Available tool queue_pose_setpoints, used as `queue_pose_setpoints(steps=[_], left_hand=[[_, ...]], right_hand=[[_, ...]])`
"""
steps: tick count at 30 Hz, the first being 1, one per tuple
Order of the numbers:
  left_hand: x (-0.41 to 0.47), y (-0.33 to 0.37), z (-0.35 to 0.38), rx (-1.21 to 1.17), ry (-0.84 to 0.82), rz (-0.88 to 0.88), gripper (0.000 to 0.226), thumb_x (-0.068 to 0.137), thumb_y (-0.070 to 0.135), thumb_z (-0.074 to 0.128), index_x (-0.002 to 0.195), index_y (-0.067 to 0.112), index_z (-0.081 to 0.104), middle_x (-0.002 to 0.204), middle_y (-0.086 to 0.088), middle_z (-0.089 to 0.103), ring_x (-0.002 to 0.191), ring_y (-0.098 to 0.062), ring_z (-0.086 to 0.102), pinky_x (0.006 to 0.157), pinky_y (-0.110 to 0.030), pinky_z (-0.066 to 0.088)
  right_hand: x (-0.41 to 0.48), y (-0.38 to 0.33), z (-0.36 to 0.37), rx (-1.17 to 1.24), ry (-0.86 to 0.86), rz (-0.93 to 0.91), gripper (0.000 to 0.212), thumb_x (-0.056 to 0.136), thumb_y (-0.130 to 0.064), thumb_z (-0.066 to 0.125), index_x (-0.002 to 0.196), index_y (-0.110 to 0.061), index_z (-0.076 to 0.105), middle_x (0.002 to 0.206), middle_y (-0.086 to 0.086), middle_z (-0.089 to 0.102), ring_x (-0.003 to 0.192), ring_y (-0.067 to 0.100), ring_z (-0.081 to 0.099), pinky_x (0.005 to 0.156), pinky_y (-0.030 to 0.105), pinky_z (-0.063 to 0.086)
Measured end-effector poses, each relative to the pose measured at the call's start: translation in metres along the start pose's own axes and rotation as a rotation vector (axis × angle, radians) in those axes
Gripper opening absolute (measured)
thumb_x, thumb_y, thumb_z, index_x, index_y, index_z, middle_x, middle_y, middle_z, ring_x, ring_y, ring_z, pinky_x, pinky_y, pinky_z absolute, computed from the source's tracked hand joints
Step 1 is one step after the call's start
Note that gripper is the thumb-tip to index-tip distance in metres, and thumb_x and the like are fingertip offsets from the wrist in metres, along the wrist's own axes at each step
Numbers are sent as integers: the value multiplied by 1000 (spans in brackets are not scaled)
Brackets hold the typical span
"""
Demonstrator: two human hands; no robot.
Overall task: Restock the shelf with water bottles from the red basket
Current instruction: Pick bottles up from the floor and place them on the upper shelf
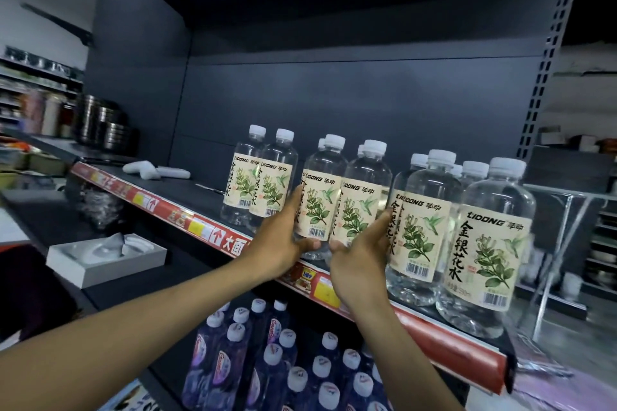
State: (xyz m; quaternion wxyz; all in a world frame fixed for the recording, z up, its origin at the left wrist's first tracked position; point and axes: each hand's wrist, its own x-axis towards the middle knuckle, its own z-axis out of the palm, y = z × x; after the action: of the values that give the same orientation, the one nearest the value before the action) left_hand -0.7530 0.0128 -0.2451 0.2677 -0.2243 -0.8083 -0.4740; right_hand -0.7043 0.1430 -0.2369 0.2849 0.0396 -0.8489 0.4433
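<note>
Where hands [277, 243] [359, 257] grip bottles [320, 207], bases hidden.

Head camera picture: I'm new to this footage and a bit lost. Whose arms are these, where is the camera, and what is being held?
The camera sits on a person's head, looking forward and down, so the arms are their own. The left hand and right hand each grip a clear water bottle: the left bottle and the right bottle, standing side by side on the dark shelf. More matching bottles stand on both sides. Purple bottles fill the shelf below. No red basket is in view.
</note>
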Motion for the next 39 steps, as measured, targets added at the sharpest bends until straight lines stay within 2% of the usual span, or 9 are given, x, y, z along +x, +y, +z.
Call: queue_pose_setpoints(steps=[3,6,8,13,17,22,24,27,39], left_hand=[[-5,8,1,53,-16,6,87,85,15,73,150,32,18,121,19,57,108,-4,57,89,-18,42],[-10,11,2,129,-39,-4,85,90,16,67,153,26,10,121,18,59,102,-5,60,80,-14,43],[-14,10,3,201,-56,-24,91,93,16,64,156,22,-2,125,5,62,96,-5,58,79,-17,45],[-26,11,2,327,-58,-34,87,93,15,61,156,18,1,138,-5,54,112,-19,58,85,-26,47],[-45,13,-2,424,-41,37,70,95,23,57,153,22,17,138,-5,53,112,-20,57,91,-36,50],[-90,2,-17,855,-3,115,67,98,40,43,155,17,18,144,-10,46,125,-31,47,92,-41,45],[-111,-6,-27,983,-28,103,69,94,42,41,154,14,21,143,-11,47,124,-34,47,93,-44,46],[-148,-27,-48,1085,-72,25,70,95,37,47,155,13,20,146,-12,44,129,-34,43,97,-45,45],[-335,-141,-89,1217,-241,-543,67,94,38,46,152,16,23,137,-12,47,125,-37,46,96,-47,43]], right_hand=[[-4,0,-5,14,-24,22,105,93,-7,58,147,-23,-31,163,-1,-10,149,27,9,115,39,33],[-19,-3,-10,16,-68,-11,99,95,-5,55,149,-17,-28,163,3,-16,150,22,-7,108,24,3],[-30,0,-13,5,-63,-61,95,96,-3,51,150,-19,-26,161,-1,-21,148,17,-14,100,22,-2],[-52,-1,-22,-67,-93,-131,86,98,-4,46,153,-19,-19,159,3,-27,149,23,-7,101,16,19],[-75,5,-16,-95,-32,-276,78,97,-5,47,156,-20,-1,161,-7,-14,149,19,9,109,23,30],[-97,18,14,-80,-208,-439,58,98,-5,43,153,-17,26,158,-6,19,144,12,23,110,12,16],[-105,22,29,-89,-259,-441,56,96,-5,46,151,-14,32,156,0,27,140,18,31,113,20,23],[-121,28,57,-79,-313,-432,52,96,-6,45,147,-14,40,149,5,37,129,24,45,108,32,36],[-218,88,204,-51,-749,-349,45,89,-4,51,132,-16,57,132,15,52,121,32,51,101,30,37]])
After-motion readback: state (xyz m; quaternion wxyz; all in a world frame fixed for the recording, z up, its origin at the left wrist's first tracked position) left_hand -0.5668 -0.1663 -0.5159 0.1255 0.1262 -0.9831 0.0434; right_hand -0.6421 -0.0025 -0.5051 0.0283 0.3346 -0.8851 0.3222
